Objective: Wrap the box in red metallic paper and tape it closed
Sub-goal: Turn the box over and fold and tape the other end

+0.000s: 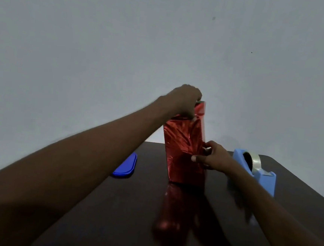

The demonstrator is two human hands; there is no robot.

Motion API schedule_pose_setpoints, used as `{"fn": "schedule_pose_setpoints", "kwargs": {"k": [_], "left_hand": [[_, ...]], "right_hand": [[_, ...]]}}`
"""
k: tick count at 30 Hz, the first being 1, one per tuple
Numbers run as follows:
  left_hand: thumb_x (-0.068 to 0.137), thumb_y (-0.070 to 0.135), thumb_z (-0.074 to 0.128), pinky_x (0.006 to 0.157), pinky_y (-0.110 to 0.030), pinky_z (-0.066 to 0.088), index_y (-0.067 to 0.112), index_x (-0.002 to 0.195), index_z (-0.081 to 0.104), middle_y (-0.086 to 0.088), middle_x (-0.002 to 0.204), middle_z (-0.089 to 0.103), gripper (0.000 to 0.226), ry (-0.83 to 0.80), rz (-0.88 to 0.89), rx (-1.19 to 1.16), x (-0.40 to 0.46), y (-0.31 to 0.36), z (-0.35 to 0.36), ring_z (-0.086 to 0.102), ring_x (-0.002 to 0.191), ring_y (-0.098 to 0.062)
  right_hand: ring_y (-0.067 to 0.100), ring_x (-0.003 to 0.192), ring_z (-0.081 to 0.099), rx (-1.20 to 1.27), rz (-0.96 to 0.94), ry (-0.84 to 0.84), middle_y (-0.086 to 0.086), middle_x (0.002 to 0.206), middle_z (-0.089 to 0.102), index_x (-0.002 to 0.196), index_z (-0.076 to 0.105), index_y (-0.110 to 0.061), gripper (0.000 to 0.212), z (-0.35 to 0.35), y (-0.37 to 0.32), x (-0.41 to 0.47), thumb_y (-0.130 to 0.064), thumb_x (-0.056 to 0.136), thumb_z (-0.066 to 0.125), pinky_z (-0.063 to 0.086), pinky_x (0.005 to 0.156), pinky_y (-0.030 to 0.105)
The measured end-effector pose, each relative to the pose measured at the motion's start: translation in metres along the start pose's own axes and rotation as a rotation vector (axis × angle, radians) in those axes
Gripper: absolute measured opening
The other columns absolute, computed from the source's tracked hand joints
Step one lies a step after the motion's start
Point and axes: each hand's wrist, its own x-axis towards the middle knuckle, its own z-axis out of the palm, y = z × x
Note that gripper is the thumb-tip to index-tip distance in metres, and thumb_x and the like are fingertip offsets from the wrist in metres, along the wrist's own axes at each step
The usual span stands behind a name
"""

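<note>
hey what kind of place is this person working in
Probably a plain room at home or in an office: a dark table against a bare grey wall, with a blue tape dispenser on it.

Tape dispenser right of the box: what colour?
Light blue tape dispenser, holding a clear tape roll; head view.
</note>
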Motion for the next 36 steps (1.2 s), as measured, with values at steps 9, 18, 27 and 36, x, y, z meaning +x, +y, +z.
{"fn": "schedule_pose_setpoints", "kwargs": {"k": [9,18,27,36], "left_hand": [[0.069,0.059,0.079,0.053,-0.026,0.034,0.011,0.061,0.053,0.003,0.052,0.045,0.055,-0.084,-0.001,-0.244,-0.002,0.018,0.004,0.046,0.054,-0.016],[0.079,0.031,0.079,0.055,-0.018,0.043,0.017,0.095,0.079,0.014,0.063,0.061,0.021,-0.103,0.102,-0.294,0.019,0.024,-0.01,0.055,0.06,0.001],[0.086,0.028,0.071,0.058,-0.026,0.042,0.013,0.073,0.067,0.004,0.058,0.054,0.02,-0.228,0.066,-0.342,0.032,0.03,-0.013,0.05,0.055,-0.014],[0.088,0.029,0.069,0.063,-0.031,0.041,0.015,0.062,0.057,0.001,0.058,0.051,0.032,-0.297,0.054,-0.34,0.037,0.025,-0.012,0.047,0.061,-0.019]], "right_hand": [[0.024,0.098,0.066,0.027,0.065,-0.04,0.009,0.12,0.058,0.131,0.047,-0.011,0.077,0.001,0.013,-0.003,-0.035,0.07,0.088,0.062,0.076,0.041],[0.024,0.106,0.066,0.223,-0.043,0.026,0.007,0.123,0.064,0.139,0.045,-0.017,0.076,-0.03,-0.011,-0.009,-0.035,0.075,0.084,0.058,0.088,0.046],[0.025,0.105,0.068,0.299,-0.029,-0.072,0.01,0.119,0.066,0.13,0.05,-0.015,0.063,-0.043,-0.019,-0.014,-0.023,0.077,0.082,0.06,0.083,0.043],[0.027,0.109,0.066,0.342,-0.056,-0.1,0.009,0.122,0.066,0.135,0.048,-0.02,0.064,-0.049,-0.024,-0.016,-0.024,0.08,0.08,0.057,0.09,0.051]]}}
